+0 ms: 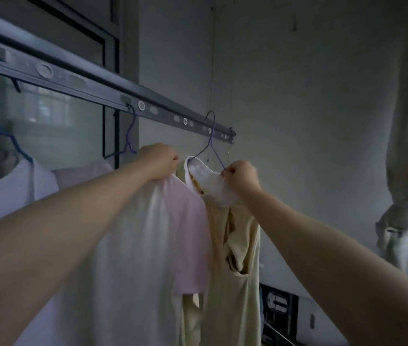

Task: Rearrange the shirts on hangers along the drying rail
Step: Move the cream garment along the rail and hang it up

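Left hand (159,159): clenched on the shoulder of the pink shirt (185,208). Right hand (241,177): pinching the white collar of the beige shirt (233,245) at its blue hanger (210,143). Hanger hook: near the far end of the drying rail (93,92).

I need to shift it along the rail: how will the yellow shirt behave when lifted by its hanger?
The yellow shirt is likely floppy: it hangs in loose folds and bunches below the collar. Probably light, since a thin wire hanger carries it. It may slide off the hanger's sloped arms if tilted.
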Tool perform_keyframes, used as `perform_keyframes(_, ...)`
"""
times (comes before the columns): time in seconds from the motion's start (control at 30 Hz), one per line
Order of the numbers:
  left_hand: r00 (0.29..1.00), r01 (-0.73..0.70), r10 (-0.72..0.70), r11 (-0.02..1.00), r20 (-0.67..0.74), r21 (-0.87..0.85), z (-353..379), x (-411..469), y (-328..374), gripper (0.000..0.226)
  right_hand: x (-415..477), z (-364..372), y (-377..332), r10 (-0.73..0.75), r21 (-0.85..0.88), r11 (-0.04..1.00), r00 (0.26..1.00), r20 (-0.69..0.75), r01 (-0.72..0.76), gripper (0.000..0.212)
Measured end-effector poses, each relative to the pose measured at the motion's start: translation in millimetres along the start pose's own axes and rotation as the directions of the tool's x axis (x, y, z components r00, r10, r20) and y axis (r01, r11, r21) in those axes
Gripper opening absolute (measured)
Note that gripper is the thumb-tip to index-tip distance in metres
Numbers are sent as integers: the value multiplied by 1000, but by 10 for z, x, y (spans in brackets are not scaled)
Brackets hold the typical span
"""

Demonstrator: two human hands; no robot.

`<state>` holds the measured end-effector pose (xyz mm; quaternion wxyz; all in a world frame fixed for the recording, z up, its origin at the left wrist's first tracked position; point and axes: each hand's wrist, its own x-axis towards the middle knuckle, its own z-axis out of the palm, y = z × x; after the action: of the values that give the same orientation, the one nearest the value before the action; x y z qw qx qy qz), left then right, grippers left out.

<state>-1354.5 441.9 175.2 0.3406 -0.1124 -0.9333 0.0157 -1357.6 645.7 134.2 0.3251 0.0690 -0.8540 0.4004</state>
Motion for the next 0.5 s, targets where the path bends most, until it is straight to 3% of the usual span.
perform_keyframes(0.23, 984, 95, -83, 992, -156, 77, -58, 209, -302, 22, 505, 465, -105, -13, 93, 996, 1000, 26, 11, 22)
perform_keyframes(0.5, 964, 38, 20, 977, -266, 211, -5, 259, -553, 19, 808, 935, -107, -8, 157, 988, 998, 67, -3, 24)
